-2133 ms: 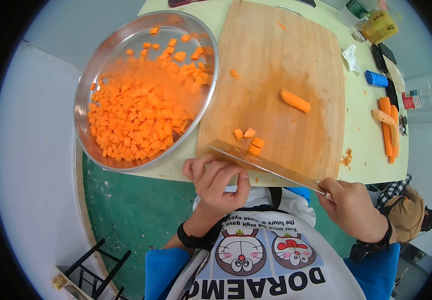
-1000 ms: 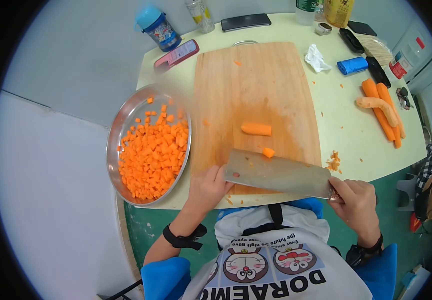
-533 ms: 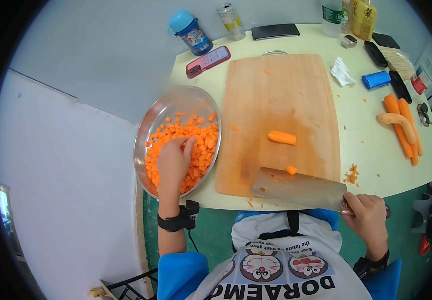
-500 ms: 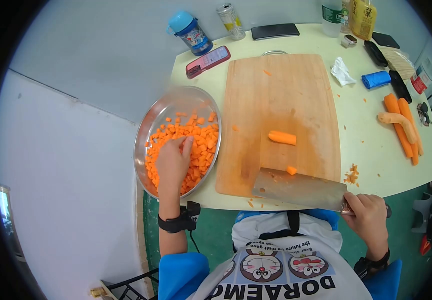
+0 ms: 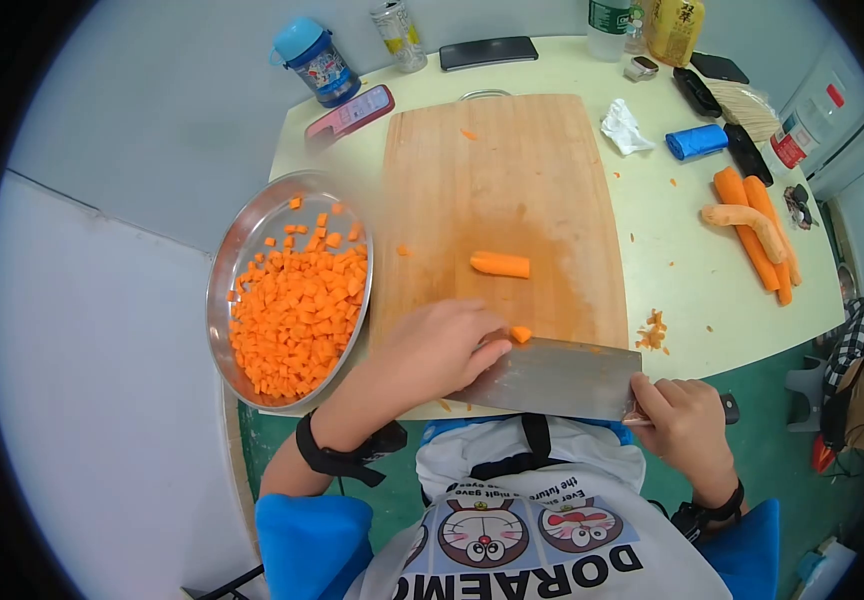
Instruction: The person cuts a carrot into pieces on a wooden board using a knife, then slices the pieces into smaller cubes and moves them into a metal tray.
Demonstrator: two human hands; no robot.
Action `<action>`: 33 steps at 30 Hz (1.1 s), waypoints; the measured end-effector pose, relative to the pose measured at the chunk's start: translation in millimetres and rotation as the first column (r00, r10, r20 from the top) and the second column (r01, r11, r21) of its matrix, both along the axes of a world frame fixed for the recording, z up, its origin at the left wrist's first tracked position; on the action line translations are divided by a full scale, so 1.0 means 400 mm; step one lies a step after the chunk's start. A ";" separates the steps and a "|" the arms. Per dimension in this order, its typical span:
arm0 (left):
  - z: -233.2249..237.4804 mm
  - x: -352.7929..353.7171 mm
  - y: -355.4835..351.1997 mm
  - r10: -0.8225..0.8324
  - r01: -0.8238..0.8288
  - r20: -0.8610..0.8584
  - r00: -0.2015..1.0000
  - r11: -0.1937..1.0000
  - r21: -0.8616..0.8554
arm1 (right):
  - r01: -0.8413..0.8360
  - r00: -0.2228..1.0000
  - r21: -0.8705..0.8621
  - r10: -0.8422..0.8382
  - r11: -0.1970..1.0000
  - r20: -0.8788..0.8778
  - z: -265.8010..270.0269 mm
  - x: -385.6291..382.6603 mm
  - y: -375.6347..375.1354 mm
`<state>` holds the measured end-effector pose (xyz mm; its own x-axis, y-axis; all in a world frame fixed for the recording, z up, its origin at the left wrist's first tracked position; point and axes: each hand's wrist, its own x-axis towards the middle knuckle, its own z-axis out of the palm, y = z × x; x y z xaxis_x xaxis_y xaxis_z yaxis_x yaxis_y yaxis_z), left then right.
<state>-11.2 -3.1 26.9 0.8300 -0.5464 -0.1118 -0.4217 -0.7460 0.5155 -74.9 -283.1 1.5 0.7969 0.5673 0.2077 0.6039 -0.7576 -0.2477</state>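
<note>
My left hand (image 5: 442,345) is over the lower left of the wooden cutting board (image 5: 492,170), its thumb and fingers apart with nothing visible between them. Close to its fingertips lies a small carrot piece (image 5: 521,334), beside the upper edge of the cleaver (image 5: 562,378). The blade lies flat along the board's near edge, and my right hand (image 5: 684,420) is closed around its handle. A longer peeled carrot piece (image 5: 501,265) rests mid-board. Diced carrot (image 5: 297,320) fills much of the oval metal tray (image 5: 219,330) on the left.
Whole carrots (image 5: 752,235) lie at the right, near peel scraps (image 5: 653,330), a blue roll (image 5: 697,142) and a crumpled tissue (image 5: 625,128). Along the back are a blue flask (image 5: 320,65), a can (image 5: 399,38), phones (image 5: 489,53) and bottles (image 5: 609,28).
My left hand has left the diced carrot in the tray and moved right to the small piece by the blade. The view has shifted, while my right hand keeps its hold on the cleaver.
</note>
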 end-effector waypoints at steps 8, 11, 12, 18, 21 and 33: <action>-0.007 0.055 -0.044 -0.104 0.120 -0.098 0.990 0.977 0.177 | -0.014 1.000 -0.016 0.015 1.000 0.024 -0.010 -0.003 -0.006; -0.015 0.066 -0.034 -0.110 0.113 -0.035 0.993 0.989 0.093 | -0.008 1.000 -0.010 0.008 1.000 0.023 -0.010 -0.003 -0.006; -0.004 0.068 -0.027 -0.117 0.121 -0.038 0.992 0.988 0.100 | 0.000 1.000 -0.003 0.000 1.000 0.021 -0.011 -0.003 -0.007; -0.005 0.069 0.014 -0.009 0.009 0.049 0.999 1.000 0.015 | -0.010 1.000 -0.002 0.010 1.000 0.030 -0.013 -0.001 -0.010; -0.008 0.072 -0.011 -0.064 0.070 -0.066 0.996 0.994 0.089 | -0.013 1.000 -0.005 0.013 1.000 0.020 -0.014 0.000 -0.012; -0.027 0.101 -0.018 -0.213 0.223 -0.103 0.972 0.969 0.104 | 0.005 1.000 0.050 -0.003 0.999 -0.029 -0.021 -0.003 -0.014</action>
<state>29.1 -10.2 15.9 0.6759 -0.6923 -0.2529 -0.5361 -0.6972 0.4759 -76.2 -288.7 -6.8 0.8054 0.5534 0.2123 0.5927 -0.7464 -0.3026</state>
